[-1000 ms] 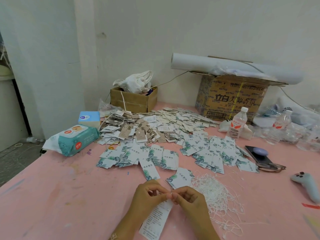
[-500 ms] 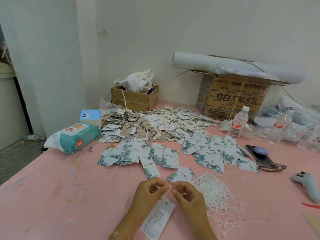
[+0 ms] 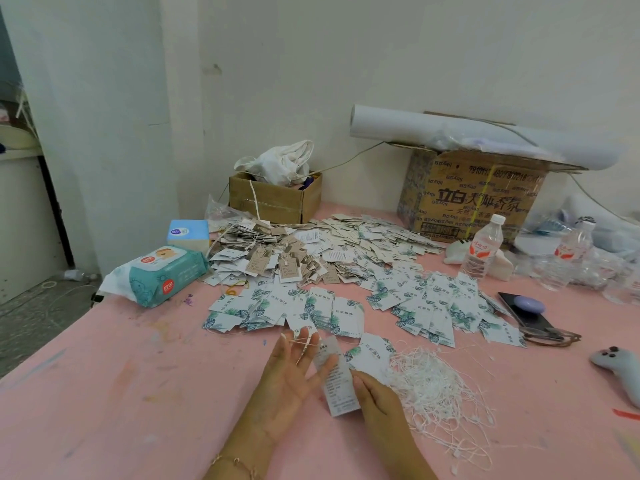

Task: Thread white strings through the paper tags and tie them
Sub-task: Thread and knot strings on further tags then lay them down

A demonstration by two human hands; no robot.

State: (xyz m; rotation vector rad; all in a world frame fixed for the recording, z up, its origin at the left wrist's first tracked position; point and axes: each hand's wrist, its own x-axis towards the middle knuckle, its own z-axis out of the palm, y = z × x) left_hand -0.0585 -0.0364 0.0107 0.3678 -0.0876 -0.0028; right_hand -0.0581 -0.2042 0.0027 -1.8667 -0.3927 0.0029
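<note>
- My left hand (image 3: 291, 379) is palm up near the middle of the table's near edge, with the fingers straight and spread. A loop of white string (image 3: 302, 341) is stretched across the fingertips. I judge the spread is there to keep the loop wide and taut so it can be knotted.
- My right hand (image 3: 377, 400) is just beside it, with the fingers curled onto the right edge of the paper tag (image 3: 337, 382). It holds the tag tilted off the pink table (image 3: 104, 393). The tag's top end points at the loop, so the card hangs clear while the string is worked.
- The tag sits between the two hands, printed text facing me. I cannot make out the hole or the string passing through it.
- The heap of loose strings (image 3: 440, 389) lies just right of my right hand, toward the near edge, within easy reach for the next one.
- The leaf-print tags (image 3: 436, 306) are fanned across the table's middle, beyond my hands. They look like the unstrung stock.
- The brown tags (image 3: 277, 261) are heaped further toward the far edge. Some of them show strings, so I take that heap as finished work, kept clear of the stock.
- My judgement is that the threading of this tag is done or nearly so, and the tie is the step in hand. The risk I see is the loop slipping off my fingertips.
</note>
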